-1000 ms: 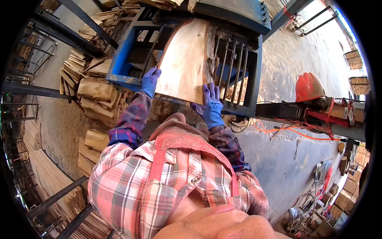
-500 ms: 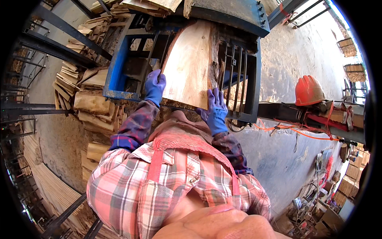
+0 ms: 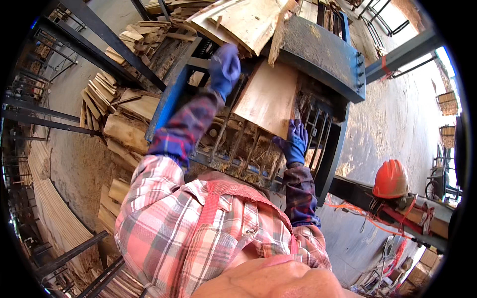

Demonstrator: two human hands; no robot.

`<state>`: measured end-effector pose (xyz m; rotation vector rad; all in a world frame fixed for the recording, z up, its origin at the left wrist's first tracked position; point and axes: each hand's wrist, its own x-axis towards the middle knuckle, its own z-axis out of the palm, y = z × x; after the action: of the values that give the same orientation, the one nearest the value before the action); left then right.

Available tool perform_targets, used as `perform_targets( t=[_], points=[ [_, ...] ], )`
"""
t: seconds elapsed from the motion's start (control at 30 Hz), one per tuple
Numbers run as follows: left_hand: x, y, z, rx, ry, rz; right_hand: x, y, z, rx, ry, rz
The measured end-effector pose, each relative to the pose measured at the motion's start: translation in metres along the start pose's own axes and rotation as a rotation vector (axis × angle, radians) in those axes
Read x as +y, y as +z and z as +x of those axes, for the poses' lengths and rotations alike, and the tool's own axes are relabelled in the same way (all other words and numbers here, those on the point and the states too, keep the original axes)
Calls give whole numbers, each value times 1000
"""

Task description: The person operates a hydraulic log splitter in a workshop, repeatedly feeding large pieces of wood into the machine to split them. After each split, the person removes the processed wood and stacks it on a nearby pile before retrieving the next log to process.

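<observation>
A pale, flat wooden sheet [image 3: 268,97] lies on the barred metal bed [image 3: 233,144] of a blue-framed machine, its far end under the dark steel hood [image 3: 323,54]. My right hand [image 3: 295,141], in a blue glove, grips the sheet's near right corner. My left hand [image 3: 223,67], also gloved in blue, is raised and blurred at the sheet's far left corner; whether it holds the wood is unclear. My plaid sleeves and shirt fill the lower middle of the view.
Rough wood slabs [image 3: 243,20] rest on top of the machine. Split offcuts [image 3: 124,114] are piled to its left, behind black steel beams [image 3: 99,37]. Thin stacked strips [image 3: 54,213] lie at lower left. An orange hard hat [image 3: 391,179] sits on a bench at right.
The sheet has slid farther away under the hood. My left hand rose along the sheet's left side to its far corner; my right hand stayed at the near edge.
</observation>
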<state>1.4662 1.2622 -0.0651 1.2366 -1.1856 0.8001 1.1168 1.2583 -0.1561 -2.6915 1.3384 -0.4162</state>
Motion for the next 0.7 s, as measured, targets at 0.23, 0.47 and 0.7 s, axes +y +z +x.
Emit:
perform_targets(
  t=[0.23,0.47,0.7],
  points=[
    [-143,22,120,-371,-38,345,-46,-5,225,-50,280,1405],
    [-7,22,90,-693,-212,424,-35,19,286,-163,410,1883],
    [42,-13,-8,-782,-895,-172,5,-29,86,-166,432,1674]
  ],
)
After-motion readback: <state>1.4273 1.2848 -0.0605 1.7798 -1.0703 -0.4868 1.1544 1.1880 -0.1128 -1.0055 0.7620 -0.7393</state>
